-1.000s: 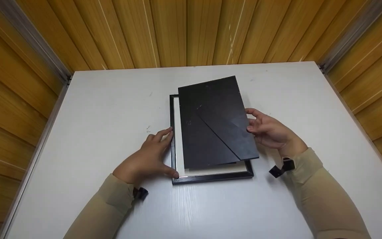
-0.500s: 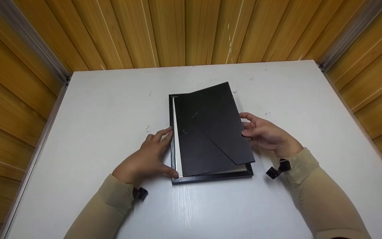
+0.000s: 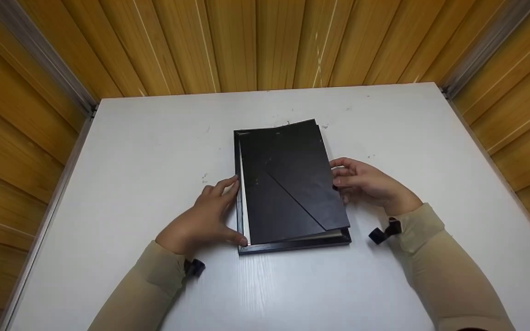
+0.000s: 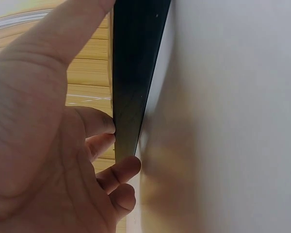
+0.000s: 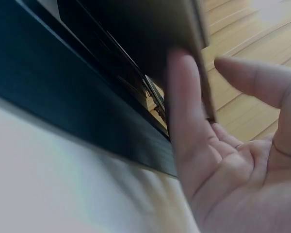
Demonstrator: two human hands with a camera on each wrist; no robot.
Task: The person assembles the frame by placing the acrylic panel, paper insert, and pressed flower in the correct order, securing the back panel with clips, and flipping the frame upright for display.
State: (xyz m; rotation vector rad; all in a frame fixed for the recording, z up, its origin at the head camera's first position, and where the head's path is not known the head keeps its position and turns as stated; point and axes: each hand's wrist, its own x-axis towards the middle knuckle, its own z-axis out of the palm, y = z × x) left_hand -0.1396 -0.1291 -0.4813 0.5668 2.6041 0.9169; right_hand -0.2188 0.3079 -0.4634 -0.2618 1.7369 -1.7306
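Observation:
A black picture frame (image 3: 292, 247) lies face down on the white table. Over it leans a black backing board (image 3: 295, 193) with a diagonal stand flap, its left side low in the frame and its right side raised. My left hand (image 3: 205, 220) lies at the frame's left side, thumb on the lower left corner, fingertips touching the outer edge (image 4: 136, 63). At the board's right edge, my right hand (image 3: 371, 186) holds it, thumb at the edge. In the right wrist view a finger (image 5: 184, 92) lies against the board's underside (image 5: 140, 29); the contact on top is unclear.
The white table (image 3: 154, 138) extends around the frame on all sides. Yellow wood-look panels (image 3: 237, 46) stand behind it and along both sides. A pale strip (image 3: 245, 211) shows between board and frame at the left.
The backing board has come down and to the left, so its left edge now sits inside the frame. My right hand has moved left with it. My left hand stays at the corner.

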